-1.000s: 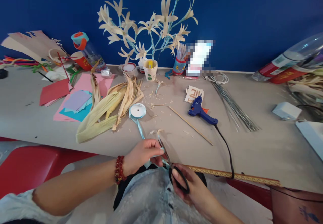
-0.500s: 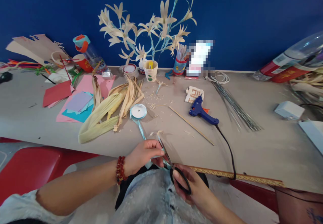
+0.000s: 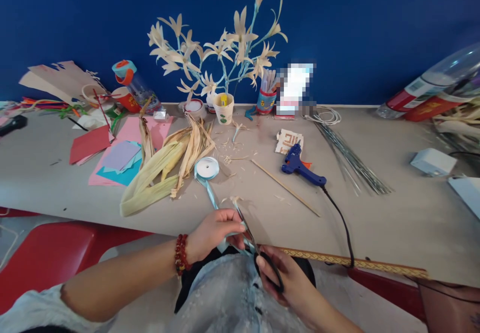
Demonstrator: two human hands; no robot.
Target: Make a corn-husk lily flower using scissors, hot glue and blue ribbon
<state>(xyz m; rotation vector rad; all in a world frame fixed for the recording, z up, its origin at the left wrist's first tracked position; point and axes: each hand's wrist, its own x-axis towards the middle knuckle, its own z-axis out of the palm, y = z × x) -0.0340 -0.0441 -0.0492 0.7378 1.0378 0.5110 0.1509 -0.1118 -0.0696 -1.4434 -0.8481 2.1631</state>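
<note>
My left hand [image 3: 215, 228] is closed, thumb and fingers pinching a light blue ribbon [image 3: 211, 194] near the table's front edge. That ribbon runs back to its white spool [image 3: 207, 167] on the table. In my right hand [image 3: 287, 273] are black-handled scissors [image 3: 270, 269], their blades slanting up and left past my left fingertips. Whether the blades touch the ribbon is hard to see. Just beyond the blade tips lie pale husk scraps [image 3: 235, 200].
Corn husks [image 3: 150, 190] and coloured paper [image 3: 120, 155] lie on the left. Pale flowers stand in a paper cup [image 3: 224, 109] at the back. A blue glue gun [image 3: 302, 167], a thin stick [image 3: 285, 187] and metal wires [image 3: 352, 158] lie on the right.
The view has shifted slightly. My hands, the ribbon and the scissors keep nearly the same position.
</note>
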